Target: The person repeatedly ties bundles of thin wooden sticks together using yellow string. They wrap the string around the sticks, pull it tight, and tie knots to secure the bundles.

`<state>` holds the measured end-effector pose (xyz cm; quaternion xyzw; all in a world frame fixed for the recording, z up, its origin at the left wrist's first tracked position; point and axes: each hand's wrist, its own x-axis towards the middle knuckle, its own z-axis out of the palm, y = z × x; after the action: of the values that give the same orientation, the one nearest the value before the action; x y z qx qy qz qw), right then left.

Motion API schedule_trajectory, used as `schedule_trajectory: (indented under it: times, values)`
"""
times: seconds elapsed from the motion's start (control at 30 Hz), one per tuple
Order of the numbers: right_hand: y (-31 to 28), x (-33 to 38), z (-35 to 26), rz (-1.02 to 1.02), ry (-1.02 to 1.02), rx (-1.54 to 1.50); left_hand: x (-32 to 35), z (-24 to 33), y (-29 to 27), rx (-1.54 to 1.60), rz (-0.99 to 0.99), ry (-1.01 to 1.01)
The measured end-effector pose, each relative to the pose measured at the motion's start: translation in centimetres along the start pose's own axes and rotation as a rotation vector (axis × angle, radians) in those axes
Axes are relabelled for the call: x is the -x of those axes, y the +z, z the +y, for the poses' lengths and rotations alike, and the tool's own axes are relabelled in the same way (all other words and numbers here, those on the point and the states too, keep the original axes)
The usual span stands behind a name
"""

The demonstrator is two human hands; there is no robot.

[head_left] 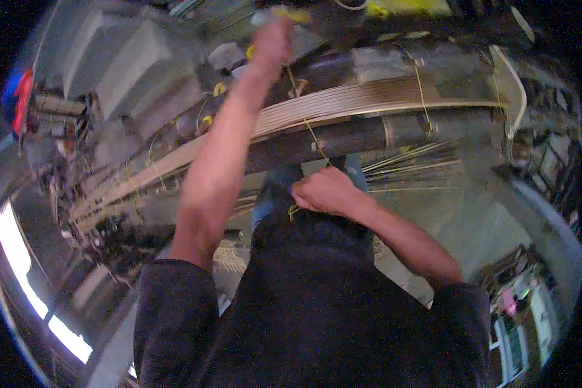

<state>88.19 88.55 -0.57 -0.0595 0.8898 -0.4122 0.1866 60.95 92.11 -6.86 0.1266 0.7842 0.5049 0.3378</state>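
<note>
Close to my body, my right hand (326, 191) is closed in a fist around a thin yellow cord (314, 137). A loose end of this cord dangles below the fingers. The cord runs up from the fist over a long, flat bundle of pale thin strips (362, 97). My left hand (273, 42) reaches out beyond the bundle, smeared by motion. Something yellow (292, 14) shows beside its fingers, and whether they hold it is unclear. A stretch of cord passes just below the left wrist.
Dark rollers (349, 134) run alongside the bundle. Another yellow cord (421, 94) crosses it farther right. A curved pale bar (512, 90) stands at the right end. Machinery (61, 126) lies at the left, and several loose strips (414, 158) stretch under the roller.
</note>
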Motion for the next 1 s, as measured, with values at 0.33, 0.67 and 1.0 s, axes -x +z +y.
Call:
schedule_trajectory:
  times: [0.33,0.67,1.0]
  values:
    - [5.7,2.7,-12.7,0.320,0.259,-1.124,-2.4,4.9,-20.7,-0.733,-0.276,0.328]
    - [12.3,-8.7,-12.2,0.561,0.416,-0.827,7.2,-1.6,-19.7,0.061,-0.674,-0.009]
    - [12.7,-6.9,-15.5,0.717,0.660,-0.808,2.2,-5.2,-15.3,-0.600,-0.165,0.362]
